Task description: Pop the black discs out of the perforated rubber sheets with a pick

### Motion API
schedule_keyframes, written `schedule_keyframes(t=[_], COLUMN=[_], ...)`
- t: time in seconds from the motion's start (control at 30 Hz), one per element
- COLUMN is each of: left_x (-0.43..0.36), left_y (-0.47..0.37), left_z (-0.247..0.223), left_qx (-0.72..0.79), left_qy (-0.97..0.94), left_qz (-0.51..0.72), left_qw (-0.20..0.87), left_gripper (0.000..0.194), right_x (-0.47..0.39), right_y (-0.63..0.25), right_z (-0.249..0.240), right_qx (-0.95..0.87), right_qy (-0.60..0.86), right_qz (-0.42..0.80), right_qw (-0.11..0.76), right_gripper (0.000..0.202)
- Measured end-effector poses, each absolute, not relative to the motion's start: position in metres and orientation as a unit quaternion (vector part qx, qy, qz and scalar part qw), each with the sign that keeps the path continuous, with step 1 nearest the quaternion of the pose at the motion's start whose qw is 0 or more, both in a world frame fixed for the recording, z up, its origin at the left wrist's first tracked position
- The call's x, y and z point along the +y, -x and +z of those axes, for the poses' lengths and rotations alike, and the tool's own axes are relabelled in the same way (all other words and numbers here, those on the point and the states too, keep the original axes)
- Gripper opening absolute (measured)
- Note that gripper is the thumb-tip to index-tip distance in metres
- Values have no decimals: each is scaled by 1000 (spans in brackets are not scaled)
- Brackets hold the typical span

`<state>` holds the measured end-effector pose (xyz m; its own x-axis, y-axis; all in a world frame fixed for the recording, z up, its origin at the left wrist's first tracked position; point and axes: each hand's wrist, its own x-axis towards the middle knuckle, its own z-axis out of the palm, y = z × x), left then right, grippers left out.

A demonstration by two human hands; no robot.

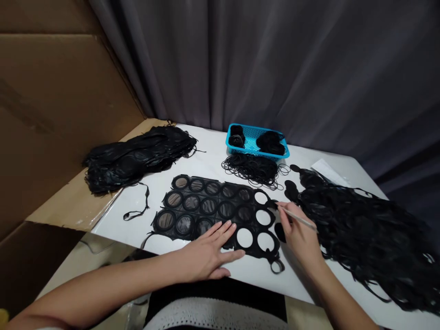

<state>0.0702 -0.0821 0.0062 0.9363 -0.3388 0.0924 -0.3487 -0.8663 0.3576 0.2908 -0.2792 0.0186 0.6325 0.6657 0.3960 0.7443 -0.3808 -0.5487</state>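
A black rubber sheet point(237, 203) with rows of round rings lies flat on the white table. Several circles at its right end are cut through and show white; the others still have dark discs. My left hand point(213, 250) presses on the sheet's front edge, fingers spread and palm down. Above the right edge, my right hand point(299, 233) is closed round a thin silver pen-like tool point(298, 216). Its tip meets a dark bit of rubber near the upper right circles; the exact contact is too small to tell. A loose black ring point(277, 266) sits by the lower right corner.
A blue basket point(254, 153) with black pieces stands at the back, thin black rings point(254, 168) heaped before it. A big pile of black scraps point(371, 238) covers the right side. Stacked black sheets point(140, 156) lie back left, beside a cardboard wall point(58, 101).
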Motion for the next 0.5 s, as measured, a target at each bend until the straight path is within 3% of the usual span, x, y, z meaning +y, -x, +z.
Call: schedule_keyframes(t=[0.23,0.5], left_x=[-72,-66], left_y=[-98,-109], left_z=[16,-3], left_qx=[-111,-110], left_qy=[-981,-985], left_qz=[16,42], left_qw=[158,123], left_gripper=[61,63], right_x=[-246,-233], right_y=[-288,-291], right_z=[18,6], right_qx=[-506,-503], right_qy=[767,737], right_qz=[126,233], right_qw=[374,386], right_gripper=[18,18])
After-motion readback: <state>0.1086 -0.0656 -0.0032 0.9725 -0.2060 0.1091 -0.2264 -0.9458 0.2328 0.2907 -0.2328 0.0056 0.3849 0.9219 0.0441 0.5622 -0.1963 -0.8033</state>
